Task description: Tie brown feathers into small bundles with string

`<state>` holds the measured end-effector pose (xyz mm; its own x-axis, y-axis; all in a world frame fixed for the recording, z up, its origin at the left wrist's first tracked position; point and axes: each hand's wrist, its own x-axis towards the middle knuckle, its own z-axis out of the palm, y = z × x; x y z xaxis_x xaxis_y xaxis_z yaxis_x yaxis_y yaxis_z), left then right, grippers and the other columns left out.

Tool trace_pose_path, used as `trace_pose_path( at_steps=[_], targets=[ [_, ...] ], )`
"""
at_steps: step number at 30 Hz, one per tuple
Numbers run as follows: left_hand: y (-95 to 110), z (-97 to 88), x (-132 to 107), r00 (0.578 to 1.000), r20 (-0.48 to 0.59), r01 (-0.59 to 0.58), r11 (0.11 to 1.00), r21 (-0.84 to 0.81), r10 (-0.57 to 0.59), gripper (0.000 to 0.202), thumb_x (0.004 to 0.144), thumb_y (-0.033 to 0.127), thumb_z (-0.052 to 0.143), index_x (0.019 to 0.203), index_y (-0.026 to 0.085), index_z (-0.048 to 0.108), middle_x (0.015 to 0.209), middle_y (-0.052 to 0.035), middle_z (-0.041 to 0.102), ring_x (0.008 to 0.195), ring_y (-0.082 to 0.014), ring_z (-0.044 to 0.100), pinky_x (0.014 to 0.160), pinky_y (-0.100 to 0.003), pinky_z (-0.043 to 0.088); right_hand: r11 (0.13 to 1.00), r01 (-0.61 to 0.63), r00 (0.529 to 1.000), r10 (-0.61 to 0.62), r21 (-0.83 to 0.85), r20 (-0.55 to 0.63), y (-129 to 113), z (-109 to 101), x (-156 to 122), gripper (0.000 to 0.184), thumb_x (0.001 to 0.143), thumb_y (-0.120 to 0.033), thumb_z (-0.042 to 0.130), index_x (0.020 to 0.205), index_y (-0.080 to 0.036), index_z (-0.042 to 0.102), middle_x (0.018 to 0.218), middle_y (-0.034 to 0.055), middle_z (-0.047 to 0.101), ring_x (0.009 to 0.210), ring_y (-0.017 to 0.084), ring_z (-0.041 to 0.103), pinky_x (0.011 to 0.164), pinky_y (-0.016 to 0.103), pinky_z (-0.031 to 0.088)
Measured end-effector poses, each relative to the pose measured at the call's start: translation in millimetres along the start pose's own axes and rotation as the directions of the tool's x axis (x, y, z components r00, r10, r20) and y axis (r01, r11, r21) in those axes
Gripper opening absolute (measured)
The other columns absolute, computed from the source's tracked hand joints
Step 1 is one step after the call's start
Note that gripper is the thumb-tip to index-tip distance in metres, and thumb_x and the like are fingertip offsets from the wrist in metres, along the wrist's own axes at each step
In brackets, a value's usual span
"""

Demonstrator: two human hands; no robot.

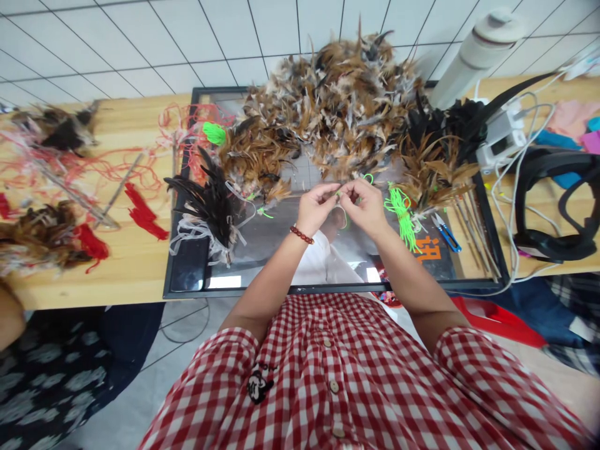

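Observation:
My left hand and my right hand meet above a glossy dark panel on the wooden table. Both pinch a short piece of green string between the fingertips; a green loop shows just beyond my right hand. A red bead bracelet circles my left wrist. Directly beyond the hands lies a big heap of brown feathers. A bundle of green string lies right of my right hand.
A black feather bunch with white strips lies left. Blue-handled snips and thin sticks lie right, with a white bottle, cables and a black strap. Red threads and feather tufts spread over the left; another person's arm shows there.

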<state>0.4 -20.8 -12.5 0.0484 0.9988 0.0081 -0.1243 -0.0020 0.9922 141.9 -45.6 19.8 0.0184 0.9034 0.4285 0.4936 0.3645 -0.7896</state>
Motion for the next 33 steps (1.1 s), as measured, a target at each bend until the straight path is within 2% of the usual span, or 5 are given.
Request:
trace_pose_path(
  at_steps=[7,15,19,26,33],
  targets=[
    [14,3.7,-7,0.965,0.076,0.261,0.956,-0.134,-0.253,0.030,0.067,0.035,0.090,0.076,0.016,0.067,0.063,0.0015,0.067,0.056,-0.0089,0.063,0.056,-0.022,0.053,0.981,-0.101,0.995,0.103,0.164,-0.001,6,4,-1,0.016,0.088,-0.035,0.063,0.079,-0.022,0.062,0.073,-0.0005,0.062,0.065,0.013,0.055,0.065,0.030,0.046],
    [20,-2.6,0,0.920,0.076,0.383,0.840,-0.385,-0.385,0.026,0.064,0.020,0.087,0.078,0.018,0.064,0.069,0.0011,0.073,0.060,-0.0090,0.068,0.061,-0.022,0.056,0.853,-0.263,0.963,0.263,0.450,0.065,14,2,2,0.035,0.085,-0.057,0.070,0.083,-0.022,0.065,0.085,0.0021,0.071,0.069,0.014,0.062,0.071,0.031,0.054],
    [20,-2.4,-1,0.909,0.115,0.414,0.829,-0.377,-0.401,0.025,0.068,0.025,0.086,0.080,0.018,0.065,0.073,-0.0004,0.074,0.066,-0.0104,0.071,0.068,-0.024,0.058,0.937,-0.237,0.971,0.233,0.258,0.046,20,7,0,0.030,0.086,-0.051,0.069,0.084,-0.022,0.069,0.078,0.0020,0.069,0.071,0.016,0.063,0.070,0.032,0.054],
    [15,-0.1,-3,0.943,0.053,0.330,0.897,-0.295,-0.329,0.036,0.065,0.034,0.091,0.079,0.017,0.063,0.067,0.0022,0.069,0.058,-0.0088,0.065,0.064,-0.026,0.056,0.989,0.135,0.986,-0.127,-0.062,0.109,22,1,-2,0.021,0.094,-0.034,0.056,0.101,-0.027,0.075,0.104,0.0077,0.071,0.101,0.023,0.065,0.092,0.043,0.053],
    [11,3.1,-5,0.991,0.001,0.131,0.976,-0.172,-0.133,0.023,0.066,0.025,0.087,0.079,0.018,0.069,0.066,0.0026,0.070,0.060,-0.0087,0.065,0.064,-0.024,0.054,0.932,0.130,0.985,-0.082,-0.337,0.153,23,-3,-3,0.028,0.097,-0.034,0.054,0.121,-0.035,0.069,0.142,0.0046,0.063,0.139,0.034,0.044,0.111,0.061,0.032]
  ],
)
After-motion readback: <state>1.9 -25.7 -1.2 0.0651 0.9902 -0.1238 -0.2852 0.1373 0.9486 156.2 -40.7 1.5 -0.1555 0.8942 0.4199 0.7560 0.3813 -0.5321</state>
